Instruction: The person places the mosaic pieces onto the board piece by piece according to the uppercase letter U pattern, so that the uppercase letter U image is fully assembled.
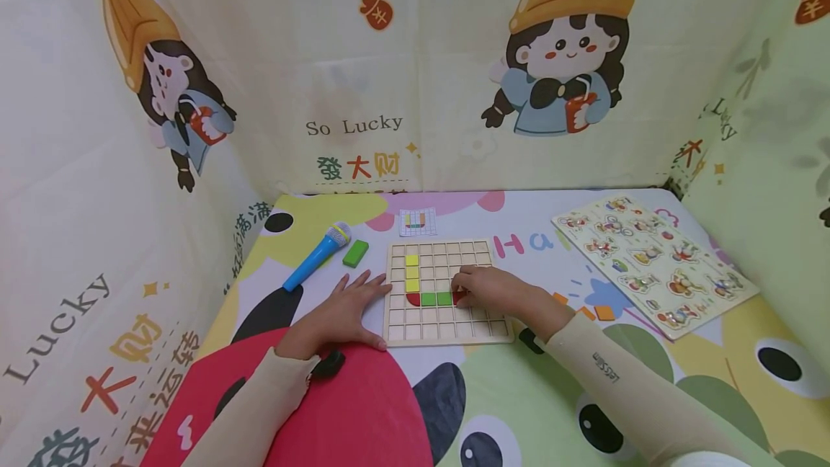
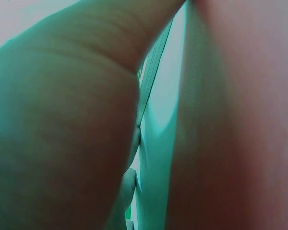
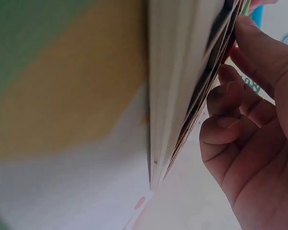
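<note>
A wooden grid board (image 1: 428, 333) lies on the table between the two hands. In it, yellow squares (image 1: 411, 272) form a column, with a red rounded piece (image 1: 413, 299) below and green squares (image 1: 436, 299) running right. At the end of that row, my right hand (image 1: 483, 290) pinches another red piece (image 1: 457, 298) down at the grid, its fingers covering part of it. The right wrist view shows the thumb and curled fingers (image 3: 225, 96) at the board's face. My left hand (image 1: 340, 313) is spread on the table, fingertips and thumb at the board's left edge.
Behind the board is a small pattern card (image 1: 418, 222). A blue toy microphone (image 1: 318, 256) and a green block (image 1: 355, 254) lie to the left. Orange squares (image 1: 604, 313) rest beside the right forearm, near a picture puzzle board (image 1: 655, 265). Printed cloth walls (image 1: 447, 157) enclose the table.
</note>
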A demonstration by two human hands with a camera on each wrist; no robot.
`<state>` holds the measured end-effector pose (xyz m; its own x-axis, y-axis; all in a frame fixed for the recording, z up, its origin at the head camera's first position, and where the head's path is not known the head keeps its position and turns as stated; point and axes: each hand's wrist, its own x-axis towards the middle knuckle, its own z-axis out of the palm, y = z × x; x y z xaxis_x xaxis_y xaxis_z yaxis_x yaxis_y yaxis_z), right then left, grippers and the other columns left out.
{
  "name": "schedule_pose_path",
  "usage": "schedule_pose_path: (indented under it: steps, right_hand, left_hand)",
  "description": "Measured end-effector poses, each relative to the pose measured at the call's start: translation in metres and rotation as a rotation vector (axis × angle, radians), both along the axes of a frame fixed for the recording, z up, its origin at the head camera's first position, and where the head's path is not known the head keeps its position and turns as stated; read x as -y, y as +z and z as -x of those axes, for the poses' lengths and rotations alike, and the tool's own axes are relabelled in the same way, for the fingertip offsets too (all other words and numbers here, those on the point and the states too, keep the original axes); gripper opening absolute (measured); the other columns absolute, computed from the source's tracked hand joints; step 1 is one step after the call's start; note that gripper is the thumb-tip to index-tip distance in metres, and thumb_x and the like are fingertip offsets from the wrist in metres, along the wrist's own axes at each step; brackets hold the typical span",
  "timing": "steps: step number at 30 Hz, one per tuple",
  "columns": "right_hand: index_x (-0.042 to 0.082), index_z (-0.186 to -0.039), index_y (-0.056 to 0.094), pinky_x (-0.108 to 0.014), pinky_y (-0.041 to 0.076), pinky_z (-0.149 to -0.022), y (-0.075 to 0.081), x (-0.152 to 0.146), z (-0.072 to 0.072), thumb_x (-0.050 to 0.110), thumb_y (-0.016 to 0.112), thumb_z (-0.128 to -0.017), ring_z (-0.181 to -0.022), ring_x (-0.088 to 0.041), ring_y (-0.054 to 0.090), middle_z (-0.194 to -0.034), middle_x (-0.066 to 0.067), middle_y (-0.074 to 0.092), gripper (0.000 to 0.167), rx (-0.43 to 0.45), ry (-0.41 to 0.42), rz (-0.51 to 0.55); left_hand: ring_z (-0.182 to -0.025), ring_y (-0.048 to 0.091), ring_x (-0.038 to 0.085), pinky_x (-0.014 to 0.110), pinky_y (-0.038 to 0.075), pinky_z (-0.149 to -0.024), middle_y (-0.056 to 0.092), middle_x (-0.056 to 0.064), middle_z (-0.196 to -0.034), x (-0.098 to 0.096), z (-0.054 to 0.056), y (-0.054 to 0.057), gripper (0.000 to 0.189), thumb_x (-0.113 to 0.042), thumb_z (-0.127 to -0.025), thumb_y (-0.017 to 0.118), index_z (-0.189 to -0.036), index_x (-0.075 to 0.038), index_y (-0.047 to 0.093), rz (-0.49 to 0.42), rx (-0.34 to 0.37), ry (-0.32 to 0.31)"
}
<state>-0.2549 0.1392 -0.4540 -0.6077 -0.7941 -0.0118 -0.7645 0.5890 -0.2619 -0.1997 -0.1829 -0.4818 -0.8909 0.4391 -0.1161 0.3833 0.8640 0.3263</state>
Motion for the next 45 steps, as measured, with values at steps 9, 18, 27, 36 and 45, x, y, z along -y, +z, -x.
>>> schedule_pose_path:
  steps: [9,18,27,36,45]
  right_hand:
    - [0.019,-0.105,0.066,-0.027,0.050,-0.083,-0.001,-0.002,0.002,0.025,0.072,-0.090,-0.089,-0.007,0.057,-0.101,0.008,0.058,0.017,-0.013,0.010,0.010]
    - [0.015,-0.111,0.066,-0.029,0.051,-0.084,-0.001,-0.005,-0.001,0.024,0.073,-0.089,-0.094,-0.011,0.060,-0.105,0.005,0.060,0.024,0.007,-0.001,0.016]
    - [0.014,-0.114,0.066,-0.032,0.051,-0.083,0.010,-0.024,-0.009,0.022,0.071,-0.091,-0.089,-0.010,0.060,-0.104,0.006,0.061,0.024,0.045,-0.128,0.010]
    - [0.010,-0.114,0.067,-0.036,0.051,-0.083,0.017,-0.051,-0.012,0.018,0.072,-0.090,-0.091,-0.015,0.061,-0.102,0.004,0.062,0.025,0.040,-0.181,0.013]
    - [0.006,-0.110,0.069,-0.040,0.052,-0.083,0.016,-0.089,-0.012,0.006,0.070,-0.089,-0.092,-0.020,0.062,-0.099,0.000,0.063,0.021,-0.031,-0.172,0.069]
  left_hand:
    - [-0.147,0.011,0.027,0.059,0.004,-0.113,0.025,-0.004,-0.159,0.000,0.000,0.001,0.113,-0.069,-0.056,0.081,-0.151,-0.027,0.037,-0.006,-0.002,-0.006]
    - [-0.147,0.010,0.024,0.057,0.003,-0.114,0.024,-0.006,-0.159,0.000,-0.003,-0.002,0.113,-0.068,-0.056,0.081,-0.152,-0.030,0.036,0.009,0.009,0.016]
    - [-0.147,0.009,0.022,0.056,0.002,-0.114,0.023,-0.008,-0.159,0.000,-0.003,-0.003,0.114,-0.069,-0.055,0.081,-0.152,-0.031,0.035,0.019,0.007,0.019]
    - [-0.147,0.008,0.022,0.056,0.002,-0.114,0.023,-0.008,-0.159,0.001,0.001,-0.002,0.114,-0.071,-0.055,0.080,-0.152,-0.032,0.034,0.017,0.009,0.014]
    - [-0.147,0.008,0.022,0.056,0.003,-0.114,0.022,-0.008,-0.159,0.000,0.002,-0.002,0.114,-0.072,-0.055,0.079,-0.152,-0.031,0.034,0.015,0.004,0.007]
